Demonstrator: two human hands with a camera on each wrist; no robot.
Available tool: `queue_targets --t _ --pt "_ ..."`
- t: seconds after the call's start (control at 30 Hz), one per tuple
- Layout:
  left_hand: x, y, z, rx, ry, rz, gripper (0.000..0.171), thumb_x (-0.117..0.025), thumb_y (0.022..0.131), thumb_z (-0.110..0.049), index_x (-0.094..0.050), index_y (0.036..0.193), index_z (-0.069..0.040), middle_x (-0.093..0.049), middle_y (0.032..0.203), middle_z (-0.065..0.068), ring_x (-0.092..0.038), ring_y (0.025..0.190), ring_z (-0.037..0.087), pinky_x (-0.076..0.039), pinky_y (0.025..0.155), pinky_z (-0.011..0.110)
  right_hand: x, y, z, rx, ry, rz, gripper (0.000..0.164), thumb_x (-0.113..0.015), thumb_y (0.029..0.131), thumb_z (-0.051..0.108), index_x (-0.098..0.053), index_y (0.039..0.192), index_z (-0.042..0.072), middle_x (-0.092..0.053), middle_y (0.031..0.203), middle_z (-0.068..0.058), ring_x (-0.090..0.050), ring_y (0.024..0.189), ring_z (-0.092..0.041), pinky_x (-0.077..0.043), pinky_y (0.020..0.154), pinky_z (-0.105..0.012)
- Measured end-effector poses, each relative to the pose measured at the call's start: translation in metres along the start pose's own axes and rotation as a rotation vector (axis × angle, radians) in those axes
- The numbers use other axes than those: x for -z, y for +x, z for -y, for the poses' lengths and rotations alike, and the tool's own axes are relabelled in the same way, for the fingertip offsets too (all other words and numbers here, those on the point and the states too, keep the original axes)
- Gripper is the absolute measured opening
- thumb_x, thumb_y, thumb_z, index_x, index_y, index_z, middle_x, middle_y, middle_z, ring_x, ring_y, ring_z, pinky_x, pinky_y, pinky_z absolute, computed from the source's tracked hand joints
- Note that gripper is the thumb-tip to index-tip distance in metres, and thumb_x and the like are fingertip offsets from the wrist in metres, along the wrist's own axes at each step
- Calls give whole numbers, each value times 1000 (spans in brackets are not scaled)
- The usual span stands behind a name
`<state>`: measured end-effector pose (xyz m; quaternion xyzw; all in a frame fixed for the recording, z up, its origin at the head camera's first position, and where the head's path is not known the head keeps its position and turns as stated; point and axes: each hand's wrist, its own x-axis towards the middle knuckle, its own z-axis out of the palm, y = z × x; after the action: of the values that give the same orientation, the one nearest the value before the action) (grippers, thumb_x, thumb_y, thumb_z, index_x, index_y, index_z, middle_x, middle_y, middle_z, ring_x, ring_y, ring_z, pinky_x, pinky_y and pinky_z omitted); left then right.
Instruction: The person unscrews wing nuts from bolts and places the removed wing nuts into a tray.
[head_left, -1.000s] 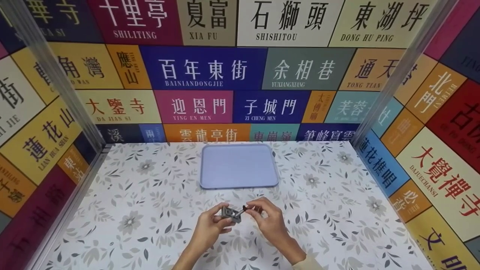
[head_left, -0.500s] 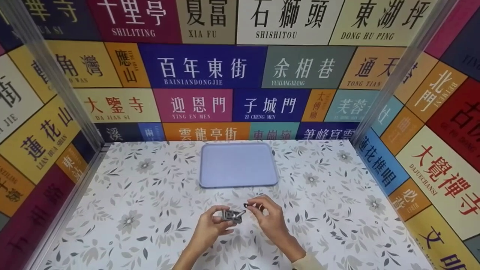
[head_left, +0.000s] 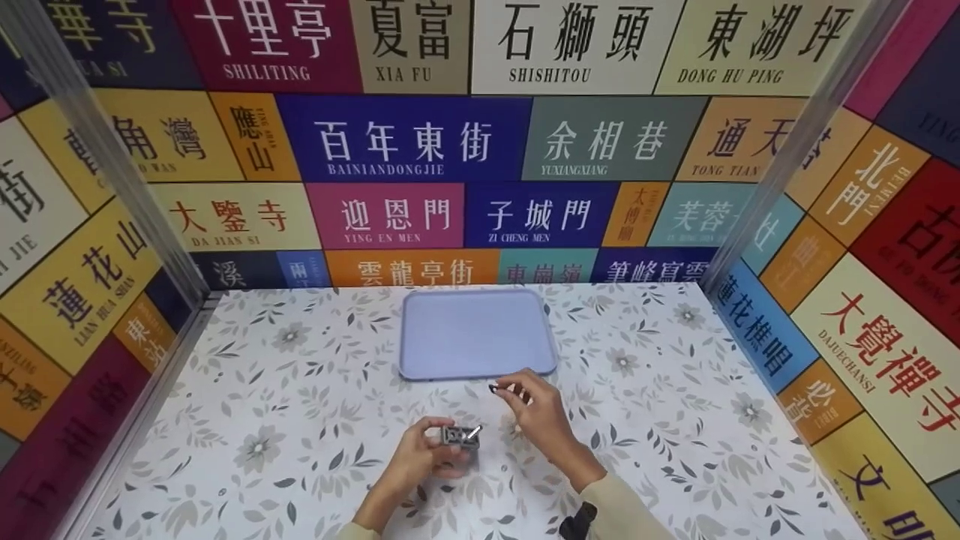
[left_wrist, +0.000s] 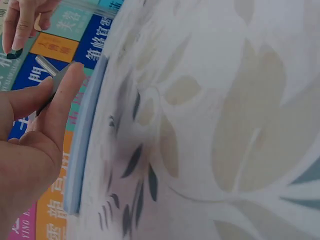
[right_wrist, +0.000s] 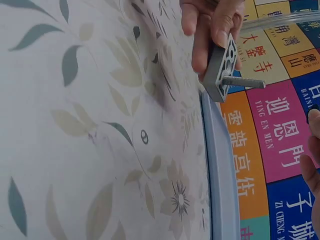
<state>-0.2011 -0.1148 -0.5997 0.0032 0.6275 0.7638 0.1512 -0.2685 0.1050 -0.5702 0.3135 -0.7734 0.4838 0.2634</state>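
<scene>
In the head view my left hand [head_left: 420, 454] grips a small grey metal block [head_left: 459, 436] by its sides, thumb below and fingers above. A silvery threaded rod [right_wrist: 245, 82] sticks out of the block's face, which has round openings, in the right wrist view. My right hand [head_left: 536, 405] pinches a small black piece [head_left: 493, 388] between thumb and fingertips, up and right of the block and apart from the rod. The left wrist view shows this black piece [left_wrist: 15, 54] at the right fingertips, too small to name.
A pale blue-lilac tray [head_left: 476, 334] lies beyond the hands, with nothing on it. The white table [head_left: 262, 375] has a leaf and flower print. Colourful walls [head_left: 405, 135] with printed signs enclose the back and both sides.
The black piece has come off the rod's end as my right hand moved away, up toward the tray. My left hand stays nearly in place, the block turned slightly.
</scene>
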Motion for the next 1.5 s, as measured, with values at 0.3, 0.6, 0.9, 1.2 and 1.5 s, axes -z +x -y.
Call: queue_targets --t 0.3,0.6,0.9,1.2,1.5 --pt "10 11 19 92 13 43 55 -61 95 1 -35 141 13 -73 102 26 -77 80 23 -67 63 30 -9 24 -35 -126 -223 135 9 -74 89 9 -72 98 12 -69 90 1 -64 76 -15 -57 60 -26" --pt "18 16 27 83 43 60 52 -60 96 3 -36 141 14 -66 119 26 -76 84 23 -68 62 33 -23 26 -68 -277 -328 256 9 -70 94 11 -71 103 11 -69 94 -3 -66 80 -18 -59 64 -30" --pt "23 17 20 31 266 29 45 -60 91 9 -49 134 14 -69 113 22 -72 80 15 -60 47 22 -23 14 -92 -439 -299 254 11 -68 94 4 -71 104 6 -70 96 -7 -68 84 -22 -61 71 -35" --pt "17 17 16 -86 619 -68 37 -70 85 4 -65 121 6 -64 117 18 -64 86 16 -59 71 22 -17 23 -102 -538 -309 277 9 -66 94 3 -73 99 7 -71 95 -8 -70 82 -22 -62 72 -37" --pt "18 19 15 -175 859 -77 38 -75 84 -7 -69 120 3 -62 105 10 -56 94 18 -56 86 34 -11 34 -105 -713 -254 283 9 -67 94 8 -76 94 9 -74 92 -7 -68 78 -19 -59 67 -33"
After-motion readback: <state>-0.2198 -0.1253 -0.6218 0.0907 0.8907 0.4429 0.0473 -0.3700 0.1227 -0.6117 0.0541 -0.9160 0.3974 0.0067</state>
